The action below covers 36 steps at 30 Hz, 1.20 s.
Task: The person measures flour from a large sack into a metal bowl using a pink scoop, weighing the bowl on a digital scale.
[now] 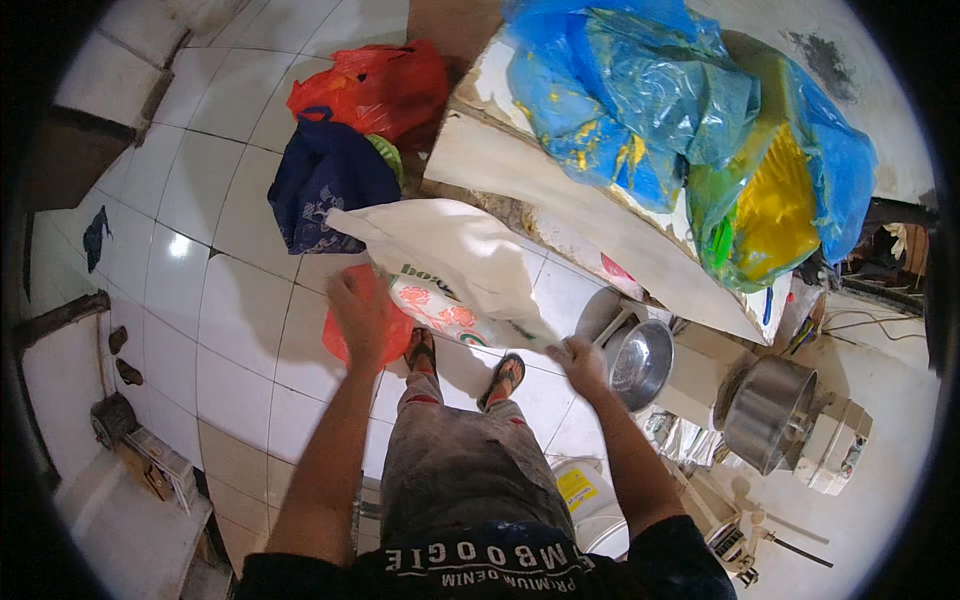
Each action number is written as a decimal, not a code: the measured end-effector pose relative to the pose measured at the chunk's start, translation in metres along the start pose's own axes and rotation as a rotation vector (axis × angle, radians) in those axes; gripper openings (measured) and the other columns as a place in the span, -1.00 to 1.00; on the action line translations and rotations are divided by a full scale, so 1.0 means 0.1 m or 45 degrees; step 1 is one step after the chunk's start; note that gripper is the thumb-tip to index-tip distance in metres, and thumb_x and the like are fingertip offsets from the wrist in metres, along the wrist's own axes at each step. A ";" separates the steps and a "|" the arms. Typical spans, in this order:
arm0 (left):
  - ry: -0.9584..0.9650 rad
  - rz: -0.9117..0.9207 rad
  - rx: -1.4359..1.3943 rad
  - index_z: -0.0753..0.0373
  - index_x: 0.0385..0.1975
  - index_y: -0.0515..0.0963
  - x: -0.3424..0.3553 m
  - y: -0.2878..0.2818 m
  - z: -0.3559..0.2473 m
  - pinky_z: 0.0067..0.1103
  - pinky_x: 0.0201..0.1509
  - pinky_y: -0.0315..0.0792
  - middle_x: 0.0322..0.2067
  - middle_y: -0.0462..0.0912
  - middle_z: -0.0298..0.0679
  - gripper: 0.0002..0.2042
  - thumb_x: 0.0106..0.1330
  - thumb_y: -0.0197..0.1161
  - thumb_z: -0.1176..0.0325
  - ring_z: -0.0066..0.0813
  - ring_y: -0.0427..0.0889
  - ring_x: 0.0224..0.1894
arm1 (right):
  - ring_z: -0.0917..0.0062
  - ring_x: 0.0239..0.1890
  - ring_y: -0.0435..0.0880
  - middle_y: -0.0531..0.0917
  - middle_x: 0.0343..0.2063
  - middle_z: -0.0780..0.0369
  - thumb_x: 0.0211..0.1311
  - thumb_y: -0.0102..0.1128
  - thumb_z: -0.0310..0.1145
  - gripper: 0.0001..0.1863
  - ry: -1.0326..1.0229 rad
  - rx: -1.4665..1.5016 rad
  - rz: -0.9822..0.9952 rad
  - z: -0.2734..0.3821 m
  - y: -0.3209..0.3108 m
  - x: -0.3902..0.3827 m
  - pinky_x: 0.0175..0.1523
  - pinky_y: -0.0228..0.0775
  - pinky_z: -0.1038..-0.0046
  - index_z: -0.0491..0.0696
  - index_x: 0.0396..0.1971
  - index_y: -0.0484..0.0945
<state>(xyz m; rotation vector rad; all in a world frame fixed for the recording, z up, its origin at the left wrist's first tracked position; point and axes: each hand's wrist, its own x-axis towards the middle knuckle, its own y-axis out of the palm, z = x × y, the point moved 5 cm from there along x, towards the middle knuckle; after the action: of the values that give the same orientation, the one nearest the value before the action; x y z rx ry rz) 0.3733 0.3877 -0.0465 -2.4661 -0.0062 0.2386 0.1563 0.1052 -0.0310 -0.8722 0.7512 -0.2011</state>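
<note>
A white sack (pixel 455 245) with green lettering and orange-red flower prints is stretched out in front of me at about waist height. My right hand (pixel 582 366) is closed on its lower right corner. Beside the sack's left edge is my left hand (pixel 358 315), smeared by motion, so whether its fingers grip the edge cannot be made out. Behind that hand shows a red plastic bag (pixel 400 335), partly hidden by the wrist. Just past the sack's upper left corner sits a dark blue cloth bag (pixel 325 180) with a pale pattern.
A red plastic bag (pixel 385 90) lies beyond the blue one on the tiled floor (pixel 235 310). At right, a table (pixel 560 180) bears blue plastic bags (pixel 640 90) smeared yellow. Nearer are a metal bowl (pixel 640 365), a steel mixing bowl (pixel 765 415) and a white bucket (pixel 585 490).
</note>
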 end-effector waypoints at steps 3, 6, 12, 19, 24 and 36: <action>-0.641 0.935 -0.462 0.30 -0.17 0.35 -1.20 0.75 0.12 -0.49 -0.26 0.25 -0.33 0.42 -0.21 -0.63 0.15 0.16 0.17 -0.34 0.37 -0.31 | 0.31 -0.43 0.55 0.56 -0.46 0.11 -0.03 0.19 -0.18 -0.61 -0.250 0.189 0.164 0.26 0.16 -0.38 -0.29 0.36 0.36 -0.13 -0.25 0.49; -0.819 1.339 -0.736 0.24 -0.09 0.38 -2.02 1.18 -0.24 -0.63 -0.45 0.27 -0.36 0.43 -0.39 -0.60 0.20 0.10 0.09 -0.59 0.34 -0.39 | 0.31 -0.39 0.57 0.57 -0.44 0.10 -0.10 0.15 -0.25 -0.49 -0.153 0.574 0.434 -0.11 0.29 -0.37 -0.25 0.38 0.41 -0.10 -0.07 0.40; -0.619 0.980 -0.401 0.39 -0.13 0.38 -2.20 1.83 -0.04 -0.54 -0.32 0.36 -0.35 0.51 -0.18 -0.65 0.11 0.07 0.35 -0.47 0.46 -0.40 | 0.32 -0.42 0.52 0.53 -0.51 0.14 -0.09 0.07 -0.40 -0.34 -0.525 0.137 0.323 -0.35 0.06 -0.03 -0.29 0.34 0.34 0.11 0.13 0.17; -0.933 0.579 -0.817 0.25 -0.09 0.33 -2.27 1.67 -0.16 -0.58 -0.31 0.41 -0.29 0.43 -0.29 -0.66 0.08 -0.09 0.45 -0.48 0.45 -0.29 | 0.26 -0.28 0.54 0.58 -0.36 0.14 0.02 0.10 -0.25 -0.77 -0.578 0.005 0.439 -0.43 0.21 0.14 -0.15 0.36 0.31 -0.04 -0.33 0.51; -1.008 0.623 -0.753 0.27 -0.13 0.27 -2.35 1.63 -0.54 -0.55 -0.26 0.46 -0.23 0.38 -0.23 -0.62 0.13 0.15 0.20 -0.47 0.44 -0.27 | 0.25 -0.24 0.52 0.55 -0.35 0.11 0.00 0.07 -0.30 -0.74 -0.762 0.030 0.352 -0.41 0.12 0.22 -0.16 0.35 0.30 -0.08 -0.30 0.47; -1.002 0.636 -0.830 0.27 -0.33 0.35 -2.24 1.77 -0.05 -0.64 -0.44 0.40 -0.47 0.40 -0.29 -0.85 0.13 0.03 0.39 -0.58 0.43 -0.43 | 0.22 -0.17 0.46 0.50 -0.32 0.11 0.12 -0.04 -0.26 -0.73 -0.619 0.051 0.119 -0.32 0.07 0.29 -0.06 0.31 0.28 -0.03 -0.22 0.49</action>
<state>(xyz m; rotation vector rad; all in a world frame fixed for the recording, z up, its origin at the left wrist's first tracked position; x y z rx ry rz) 0.1442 0.2307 -0.1134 -2.7701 0.2292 1.6219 0.1548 0.0768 -0.0647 -0.8033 0.3311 0.0799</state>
